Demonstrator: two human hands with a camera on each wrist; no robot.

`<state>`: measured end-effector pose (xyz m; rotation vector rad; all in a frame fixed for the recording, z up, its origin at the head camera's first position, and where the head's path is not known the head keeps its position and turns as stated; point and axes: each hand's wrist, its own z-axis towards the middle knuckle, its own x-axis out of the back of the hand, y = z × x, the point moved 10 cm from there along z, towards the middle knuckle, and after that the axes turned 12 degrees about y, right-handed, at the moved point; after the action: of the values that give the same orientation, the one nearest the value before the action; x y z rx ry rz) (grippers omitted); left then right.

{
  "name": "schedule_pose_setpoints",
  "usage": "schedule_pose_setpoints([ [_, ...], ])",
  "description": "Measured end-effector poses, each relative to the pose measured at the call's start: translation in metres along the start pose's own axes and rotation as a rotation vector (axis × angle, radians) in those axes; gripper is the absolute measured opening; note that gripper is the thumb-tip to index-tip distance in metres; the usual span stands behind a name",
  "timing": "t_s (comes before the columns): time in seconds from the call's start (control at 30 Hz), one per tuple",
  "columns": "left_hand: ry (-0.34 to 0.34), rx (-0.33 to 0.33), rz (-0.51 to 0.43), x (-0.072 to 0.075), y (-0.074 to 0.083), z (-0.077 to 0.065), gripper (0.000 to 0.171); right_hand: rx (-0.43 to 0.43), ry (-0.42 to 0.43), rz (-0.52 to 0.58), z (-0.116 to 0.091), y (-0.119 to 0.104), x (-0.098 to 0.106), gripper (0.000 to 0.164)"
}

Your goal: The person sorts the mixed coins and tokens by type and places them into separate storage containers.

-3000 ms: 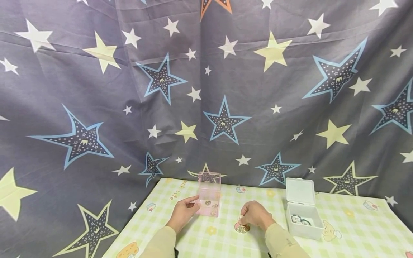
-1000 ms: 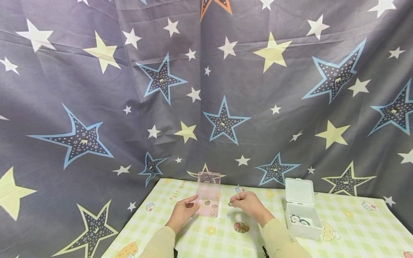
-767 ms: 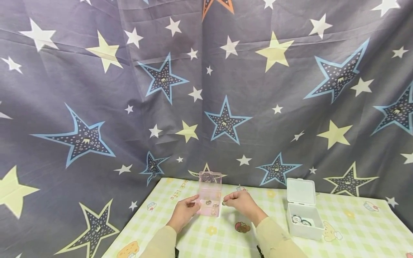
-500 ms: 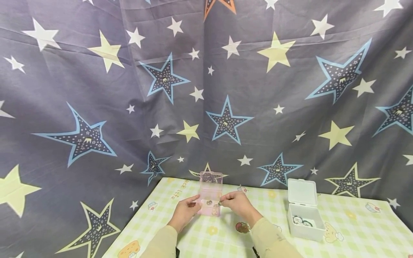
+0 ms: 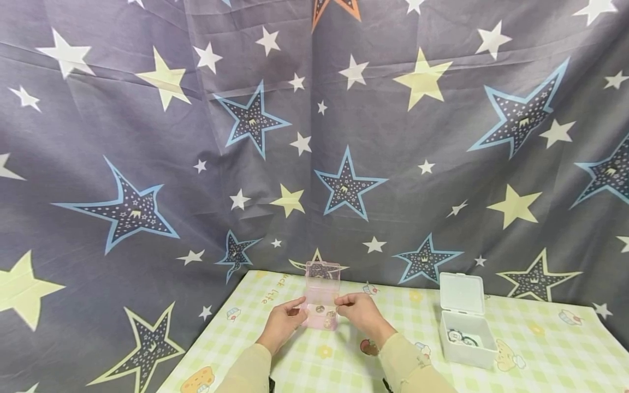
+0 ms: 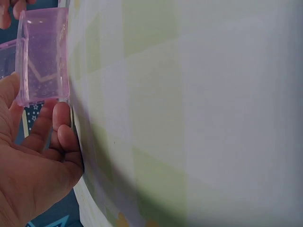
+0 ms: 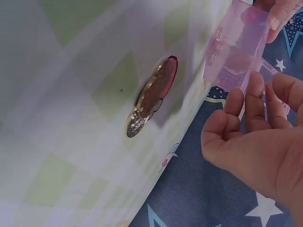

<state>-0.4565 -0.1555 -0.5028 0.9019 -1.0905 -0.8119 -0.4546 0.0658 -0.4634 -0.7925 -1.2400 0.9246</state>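
Note:
A small pink see-through box point(image 5: 316, 324) stands with its lid point(image 5: 322, 278) raised at the back. Several shiny gold coins point(image 5: 320, 309) lie inside it. My left hand point(image 5: 284, 326) grips the box's left side, its thumb on the rim in the left wrist view. At the box's right side is my right hand point(image 5: 365, 316); its fingers are loosely bent, and no coin shows between them in the right wrist view. On the cloth below it lies a small pile of gold coins point(image 7: 151, 97) beside a pinkish-red patch, partly hidden by the right hand in the head view.
To the right stands a white box point(image 5: 470, 355) with its lid up and several round black-and-white pieces point(image 5: 461, 337) inside. A green-checked tablecloth point(image 5: 314, 371) covers the table. A grey star-print curtain point(image 5: 275, 136) hangs behind it.
My right hand picked a coin from the pile, carried it left to the pink box and let it go at the right side. The left hand stayed on the box.

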Motion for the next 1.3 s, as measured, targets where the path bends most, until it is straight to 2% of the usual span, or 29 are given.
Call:
schedule_pose_setpoints([
  [0.27,0.002,0.008,-0.004,-0.001,-0.001,0.0,0.049,-0.029,-0.013,-0.003,-0.003,0.018,0.011,0.022],
  [0.43,-0.004,0.006,-0.007,-0.002,-0.002,0.0,0.05,-0.052,0.027,-0.016,-0.004,0.038,0.037,0.022],
  [0.53,-0.004,0.01,0.001,-0.003,-0.003,0.001,0.05,-0.039,0.037,-0.068,-0.006,0.051,0.054,0.021],
  [0.63,-0.004,0.016,0.009,-0.004,-0.004,0.002,0.049,0.0,-0.012,-0.156,-0.012,0.061,0.068,0.019],
  [0.73,0.002,0.022,0.009,-0.003,-0.004,0.002,0.049,0.046,-0.108,-0.202,-0.02,0.067,0.075,0.017],
  [0.9,0.009,0.021,0.006,0.0,-0.001,0.001,0.05,0.094,-0.235,-0.144,-0.03,0.069,0.078,0.017],
  [1.0,0.008,0.012,0.008,0.001,0.001,0.0,0.049,0.1,-0.264,-0.107,-0.032,0.069,0.076,0.019],
  [1.3,0.007,0.028,0.013,0.0,0.0,0.0,0.05,0.202,-0.323,-0.116,-0.042,0.057,0.057,0.02],
])
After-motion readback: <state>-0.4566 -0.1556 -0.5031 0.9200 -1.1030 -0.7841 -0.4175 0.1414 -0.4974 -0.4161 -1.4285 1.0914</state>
